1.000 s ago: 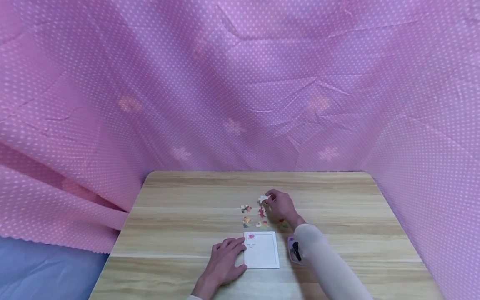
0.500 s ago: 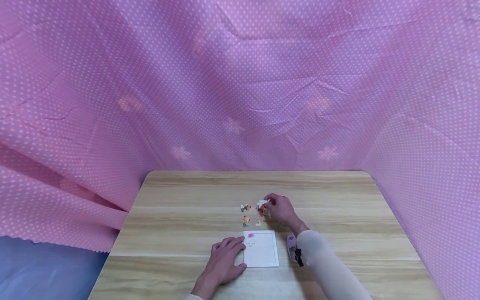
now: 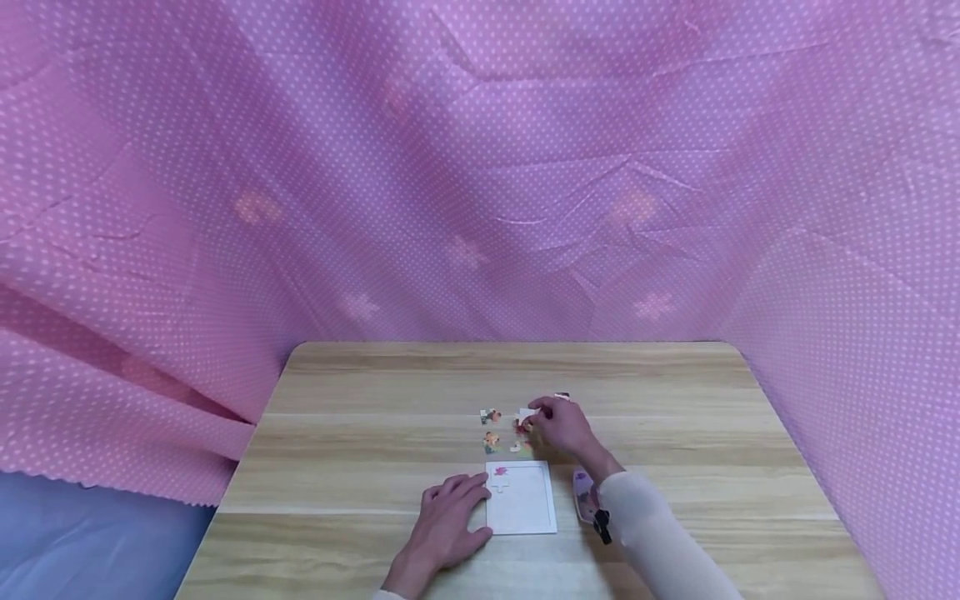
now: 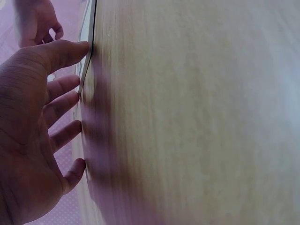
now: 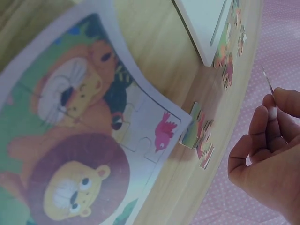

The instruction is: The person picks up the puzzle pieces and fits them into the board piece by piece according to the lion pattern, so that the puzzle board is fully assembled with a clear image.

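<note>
A white puzzle tray (image 3: pixel 521 507) lies in front of me, with one piece bearing a pink bird in its far left corner. My left hand (image 3: pixel 450 521) rests at the tray's left side; in the left wrist view its thumb and fingers (image 4: pixel 61 110) are extended along the edge. Beyond the tray, my right hand (image 3: pixel 566 429) pinches a jigsaw piece (image 3: pixel 528 413) between thumb and fingertips, pale side showing. Edge-on in the right wrist view, this piece (image 5: pixel 268 80) is held above the table. Loose jigsaw pieces (image 3: pixel 491 442) lie just left of that hand, some partly covered by it.
Right of the tray, beneath the right forearm, is a picture card (image 3: pixel 583 498) showing lions in the right wrist view. A black object (image 3: pixel 602 527) sits by the right sleeve. Another piece (image 3: pixel 562 396) lies behind the right hand. Pink dotted cloth (image 3: pixel 465 208) surrounds the wooden table.
My right hand has moved slightly nearer to me with the pinched piece, uncovering a loose piece behind it. The left hand has stayed at the tray.
</note>
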The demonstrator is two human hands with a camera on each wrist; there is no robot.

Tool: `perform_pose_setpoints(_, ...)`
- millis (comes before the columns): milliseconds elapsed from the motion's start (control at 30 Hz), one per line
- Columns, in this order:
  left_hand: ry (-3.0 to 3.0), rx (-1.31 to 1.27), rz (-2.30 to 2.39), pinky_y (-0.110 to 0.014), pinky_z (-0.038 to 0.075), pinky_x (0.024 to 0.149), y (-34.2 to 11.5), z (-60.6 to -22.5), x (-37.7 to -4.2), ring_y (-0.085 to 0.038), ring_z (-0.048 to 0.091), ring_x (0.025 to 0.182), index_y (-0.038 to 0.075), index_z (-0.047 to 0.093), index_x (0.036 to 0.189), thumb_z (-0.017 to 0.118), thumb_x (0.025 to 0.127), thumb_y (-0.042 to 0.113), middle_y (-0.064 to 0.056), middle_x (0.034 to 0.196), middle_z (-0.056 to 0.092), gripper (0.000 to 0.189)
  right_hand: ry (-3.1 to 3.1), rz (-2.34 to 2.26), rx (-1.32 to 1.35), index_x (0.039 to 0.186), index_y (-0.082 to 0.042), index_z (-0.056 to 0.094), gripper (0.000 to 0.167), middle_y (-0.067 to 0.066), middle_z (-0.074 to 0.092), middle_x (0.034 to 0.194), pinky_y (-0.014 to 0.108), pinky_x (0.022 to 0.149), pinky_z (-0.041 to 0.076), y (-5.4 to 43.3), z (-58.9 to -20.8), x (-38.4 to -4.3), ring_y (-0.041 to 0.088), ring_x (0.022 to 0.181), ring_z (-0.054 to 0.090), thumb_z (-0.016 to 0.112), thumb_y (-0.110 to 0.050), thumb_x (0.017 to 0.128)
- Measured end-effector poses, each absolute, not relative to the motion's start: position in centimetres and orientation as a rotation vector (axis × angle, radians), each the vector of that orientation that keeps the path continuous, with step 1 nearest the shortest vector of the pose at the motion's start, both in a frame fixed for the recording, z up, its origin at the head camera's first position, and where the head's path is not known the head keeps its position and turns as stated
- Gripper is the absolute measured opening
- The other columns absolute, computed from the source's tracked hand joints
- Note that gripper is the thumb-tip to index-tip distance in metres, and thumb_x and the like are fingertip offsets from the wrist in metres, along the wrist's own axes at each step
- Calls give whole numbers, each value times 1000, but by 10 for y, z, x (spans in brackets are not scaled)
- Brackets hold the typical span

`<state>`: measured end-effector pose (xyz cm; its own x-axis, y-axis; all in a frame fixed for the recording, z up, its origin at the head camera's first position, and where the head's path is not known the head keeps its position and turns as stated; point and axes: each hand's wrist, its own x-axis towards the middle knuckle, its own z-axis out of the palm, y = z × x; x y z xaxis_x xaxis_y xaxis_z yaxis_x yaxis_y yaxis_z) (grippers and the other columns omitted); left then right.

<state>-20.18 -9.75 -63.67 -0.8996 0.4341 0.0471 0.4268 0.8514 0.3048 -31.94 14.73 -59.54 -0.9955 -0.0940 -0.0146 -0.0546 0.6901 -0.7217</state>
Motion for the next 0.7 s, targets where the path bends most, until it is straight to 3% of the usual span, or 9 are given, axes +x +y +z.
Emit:
perform_pose_setpoints(333,3004,694,486,-54,38,95,-97,-637,-202,-20,43,132,28,61,124,66,80,48,10,148,47,49,2862,-1188,-146,105,-15,72,18,-3,58,67,26,54,37,147,-596,-310,13,58,46,65,-18,89)
perform_pose_setpoints(700,2985,677,496,-54,37,97,-96,-635,-199,-21,43,133,27,61,124,66,80,48,10,148,47,49,2731,-1242,-151,109,-14,69,21,1,68,81,24,50,44,147,-600,-288,12,61,53,61,-13,90)
